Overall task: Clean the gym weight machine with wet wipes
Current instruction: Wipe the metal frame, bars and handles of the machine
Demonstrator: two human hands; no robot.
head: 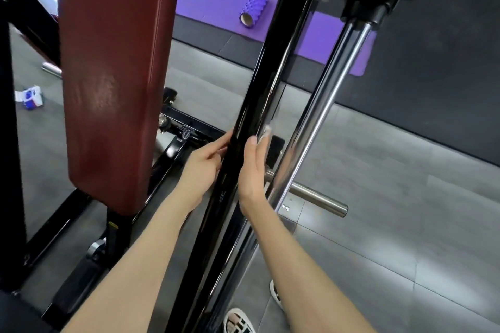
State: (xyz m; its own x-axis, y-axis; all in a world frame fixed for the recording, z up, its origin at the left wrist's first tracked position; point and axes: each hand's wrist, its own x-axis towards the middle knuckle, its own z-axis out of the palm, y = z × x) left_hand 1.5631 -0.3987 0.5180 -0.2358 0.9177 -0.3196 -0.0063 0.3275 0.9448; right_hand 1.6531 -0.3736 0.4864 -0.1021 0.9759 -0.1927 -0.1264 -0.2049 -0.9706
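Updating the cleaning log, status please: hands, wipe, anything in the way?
Left hand grips black frame bar. Right hand holds wipe against the bar's right side. Chrome rod close alongside, nothing blocking.

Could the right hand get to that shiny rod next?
Probably yes: the right hand, pressing a wipe to the black bar, is just beside the rod, nothing between them.

Bright even light; glare on chrome bar [322, 113]; wide-angle edges bent.
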